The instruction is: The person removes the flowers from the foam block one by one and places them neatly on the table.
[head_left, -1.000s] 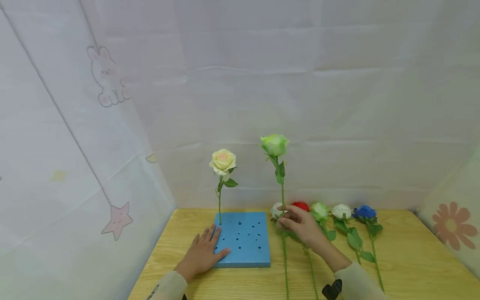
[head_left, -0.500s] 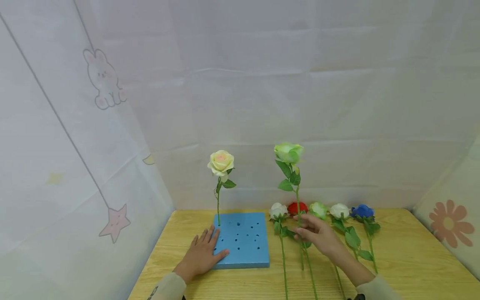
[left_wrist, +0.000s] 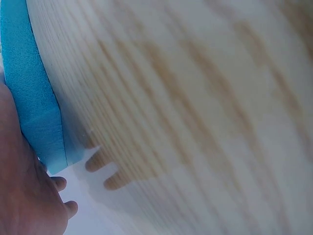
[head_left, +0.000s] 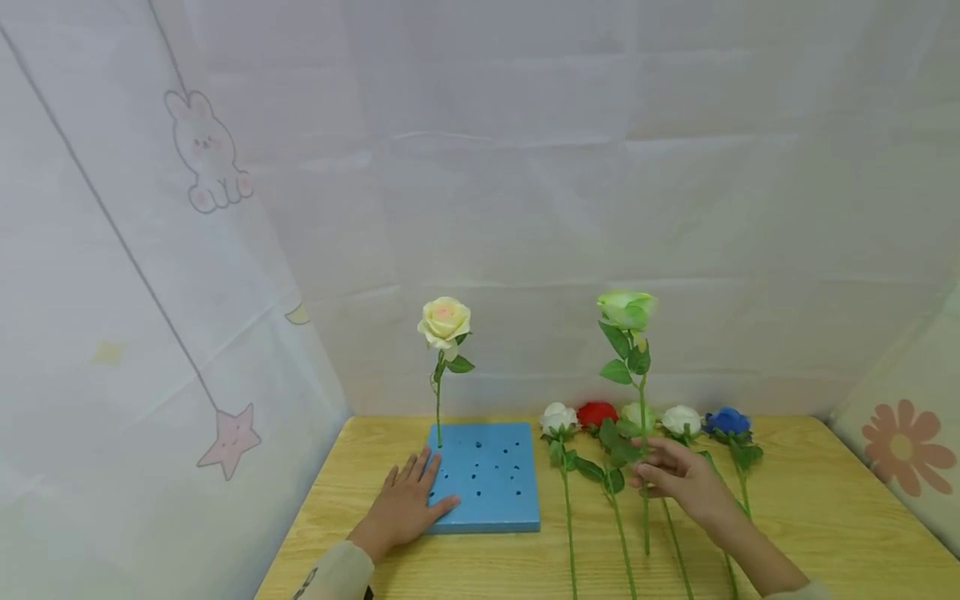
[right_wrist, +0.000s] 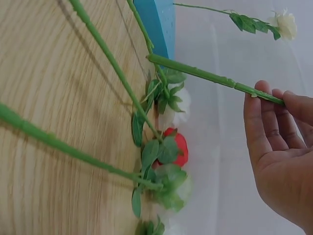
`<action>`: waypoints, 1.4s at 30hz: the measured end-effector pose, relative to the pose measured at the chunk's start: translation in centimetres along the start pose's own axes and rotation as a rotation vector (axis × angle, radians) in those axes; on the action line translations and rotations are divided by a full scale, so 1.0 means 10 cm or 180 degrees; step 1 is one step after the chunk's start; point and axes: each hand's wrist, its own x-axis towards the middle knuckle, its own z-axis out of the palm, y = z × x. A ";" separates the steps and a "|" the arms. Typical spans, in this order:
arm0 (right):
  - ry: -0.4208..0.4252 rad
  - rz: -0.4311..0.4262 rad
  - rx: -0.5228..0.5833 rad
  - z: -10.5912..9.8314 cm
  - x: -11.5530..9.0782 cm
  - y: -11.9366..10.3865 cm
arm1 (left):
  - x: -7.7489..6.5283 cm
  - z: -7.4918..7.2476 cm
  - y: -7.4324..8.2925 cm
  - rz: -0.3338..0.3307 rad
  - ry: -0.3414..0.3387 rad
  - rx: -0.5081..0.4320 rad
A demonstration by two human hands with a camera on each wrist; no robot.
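My left hand (head_left: 405,504) lies with spread fingers on the left edge of a blue foam block (head_left: 498,510) dotted with holes. A cream rose (head_left: 444,322) stands upright in the block's far left corner. With thumb and fingertips, my right hand (head_left: 693,492) pinches the stem (right_wrist: 205,75) of a light green rose (head_left: 627,309). That rose is held upright, to the right of the block and in front of the flowers lying on the table. In the left wrist view, the left hand (left_wrist: 29,181) shows beside the block's edge.
On the wooden table (head_left: 465,571) lie a white rose (head_left: 558,418), a red rose (head_left: 597,413), another green rose (head_left: 636,415), a second white rose (head_left: 682,420) and a blue rose (head_left: 727,421). Their heads point to the back wall sheet (head_left: 510,208).
My right hand has moved right with the green rose, from near the first white rose to in front of the lying green one. The left hand stays on the block.
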 end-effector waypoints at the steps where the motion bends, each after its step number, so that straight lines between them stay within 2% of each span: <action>1: -0.0008 0.0011 -0.0027 -0.03 -0.02 0.00 | 0.00 0.00 0.00 -0.0002 0.0000 0.0002; 11: 0.0104 0.0426 -0.0025 -0.28 -0.20 0.03 | 0.02 0.02 -0.01 -0.0012 0.0021 0.0108; 22: 0.0054 0.0392 -0.0024 -0.45 -0.37 0.15 | 0.00 -0.01 0.01 -0.0003 0.0008 0.0072; 25: 0.0026 0.0454 -0.0010 -0.52 -0.43 0.17 | 0.00 0.00 0.01 -0.0011 -0.0005 0.0081; 30: 0.0085 0.0626 -0.0036 -0.61 -0.50 0.19 | 0.01 -0.01 -0.01 -0.0014 -0.0011 0.0076; 42: 0.0263 0.0743 -0.0246 -0.82 -0.68 0.31 | 0.01 0.01 -0.02 -0.0015 -0.0003 0.0079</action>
